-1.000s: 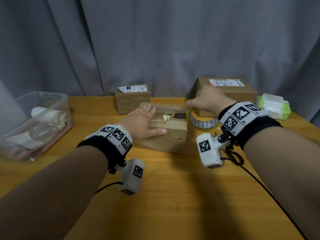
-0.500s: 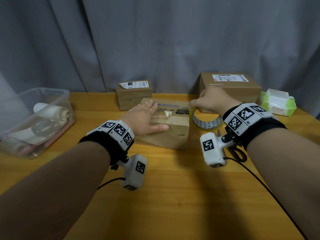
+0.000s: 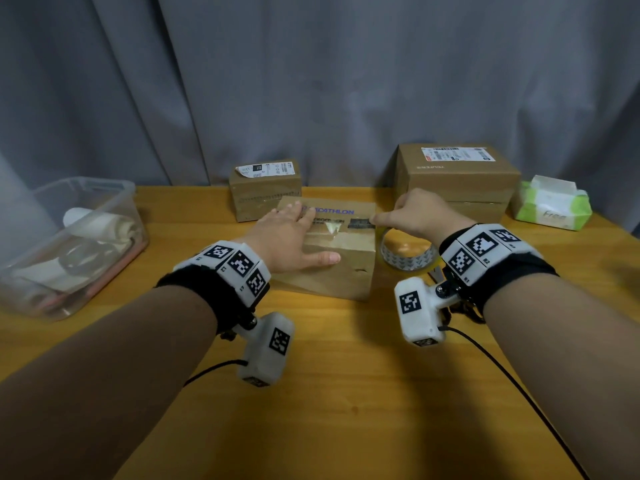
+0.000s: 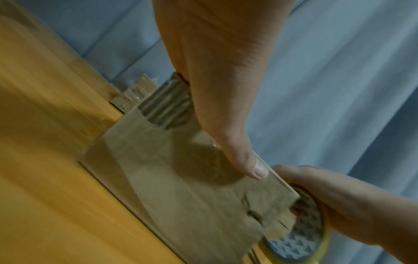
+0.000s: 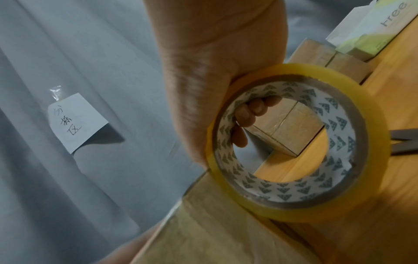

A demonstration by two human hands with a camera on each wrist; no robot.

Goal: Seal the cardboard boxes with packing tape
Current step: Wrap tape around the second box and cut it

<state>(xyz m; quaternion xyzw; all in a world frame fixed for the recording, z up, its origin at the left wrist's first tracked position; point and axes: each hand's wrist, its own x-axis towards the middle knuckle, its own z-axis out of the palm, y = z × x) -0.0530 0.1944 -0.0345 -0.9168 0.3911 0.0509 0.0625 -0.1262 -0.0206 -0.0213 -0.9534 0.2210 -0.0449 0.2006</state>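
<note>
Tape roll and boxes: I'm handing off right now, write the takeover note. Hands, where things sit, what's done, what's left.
Left hand: flat on top of the Decathlon box, fingers straight, pressing it down.
Right hand: grips the tape roll, fingers through its core, at the box's right edge.
Small box sits behind the Decathlon box; large box is back right, by the tissue pack. Scissors lie beside the roll.
Done: a shiny tape strip seems to lie along the top seam.
Left: cut the tape and press it down. Whether the other boxes need sealing is unclear.
</note>
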